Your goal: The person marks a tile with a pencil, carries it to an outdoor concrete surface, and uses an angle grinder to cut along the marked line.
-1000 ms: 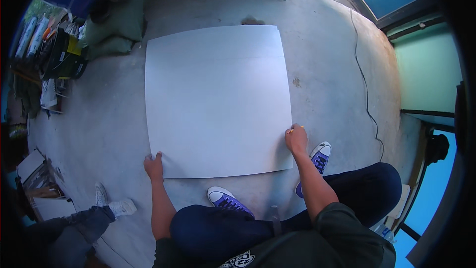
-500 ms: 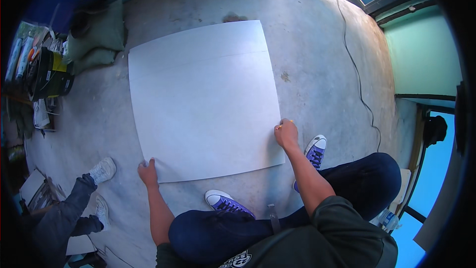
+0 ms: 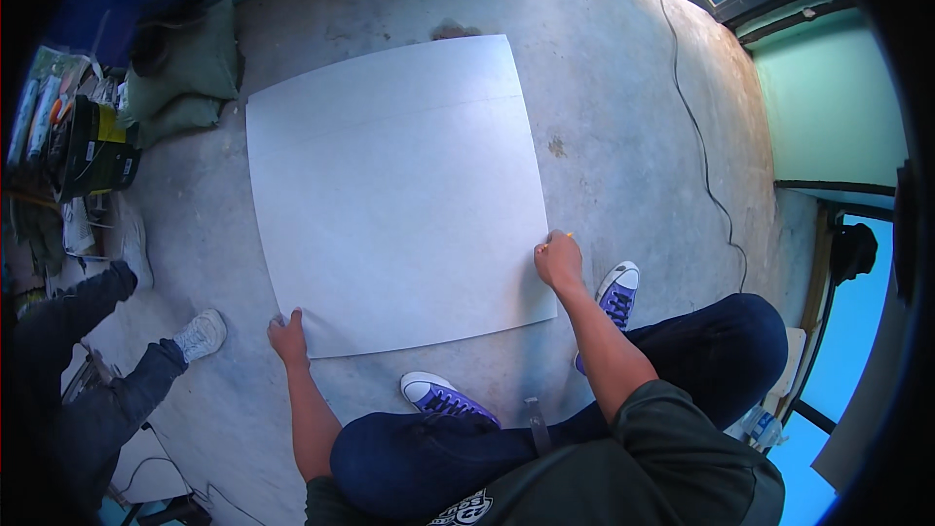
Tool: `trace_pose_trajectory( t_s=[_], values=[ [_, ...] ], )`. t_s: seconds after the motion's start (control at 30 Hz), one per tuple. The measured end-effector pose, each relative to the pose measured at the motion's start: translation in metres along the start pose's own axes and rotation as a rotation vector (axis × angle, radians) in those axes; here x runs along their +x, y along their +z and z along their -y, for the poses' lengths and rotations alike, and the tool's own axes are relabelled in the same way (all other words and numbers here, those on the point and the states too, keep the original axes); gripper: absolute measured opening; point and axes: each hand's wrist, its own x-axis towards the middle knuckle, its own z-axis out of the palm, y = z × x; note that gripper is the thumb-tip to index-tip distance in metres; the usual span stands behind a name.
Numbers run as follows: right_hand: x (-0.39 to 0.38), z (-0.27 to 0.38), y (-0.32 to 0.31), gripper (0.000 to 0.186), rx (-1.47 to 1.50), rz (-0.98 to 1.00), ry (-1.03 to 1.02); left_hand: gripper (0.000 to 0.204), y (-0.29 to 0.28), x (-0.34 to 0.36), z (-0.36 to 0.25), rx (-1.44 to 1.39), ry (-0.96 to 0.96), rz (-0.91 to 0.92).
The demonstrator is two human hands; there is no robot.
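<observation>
A large white sheet (image 3: 399, 205) lies in front of me on the concrete floor, a faint line running across its far part. At the sheet's near left corner, my left hand (image 3: 288, 336) is closed on the edge with the thumb on top. My right hand (image 3: 559, 261) is closed at the right edge, a little above the near right corner. A small yellow tip (image 3: 570, 235) sticks out beside its fingers; the rest of that item is hidden in the hand.
My purple sneakers (image 3: 446, 395) are close to the sheet's near edge. Another person's white shoe (image 3: 202, 335) is at the left. Green sacks (image 3: 185, 73) and a black bucket (image 3: 102, 146) stand far left. A cable (image 3: 703, 146) runs along the right.
The other person at the left has stepped, one foot now farther forward near the bucket. My hands and the sheet stay nearly in place, with a slight shift of the view.
</observation>
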Motion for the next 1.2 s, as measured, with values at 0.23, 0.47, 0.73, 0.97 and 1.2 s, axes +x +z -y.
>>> trace_pose_trajectory(
  t_s=[0.23, 0.47, 0.73, 0.97, 1.2],
  values=[
    [0.005, 0.003, 0.001, 0.025, -0.017, 0.02, 0.052, 0.069, 0.006, 0.004, -0.007, 0.029, -0.005, -0.016],
    [0.011, 0.009, 0.004, 0.026, -0.023, 0.063, 0.086, 0.069, 0.013, 0.021, 0.004, 0.024, -0.042, -0.026],
    [0.013, 0.011, -0.004, 0.029, 0.008, 0.04, 0.064, 0.066, 0.008, 0.012, -0.002, -0.039, -0.037, -0.003],
    [-0.031, -0.004, 0.007, 0.04, 0.08, 0.03, 0.011, 0.062, 0.001, 0.006, 0.043, 0.112, 0.061, -0.035],
    [-0.044, -0.014, 0.02, 0.039, -0.006, 0.127, 0.14, 0.066, -0.014, 0.002, 0.024, 0.292, 0.117, -0.002]
  ],
)
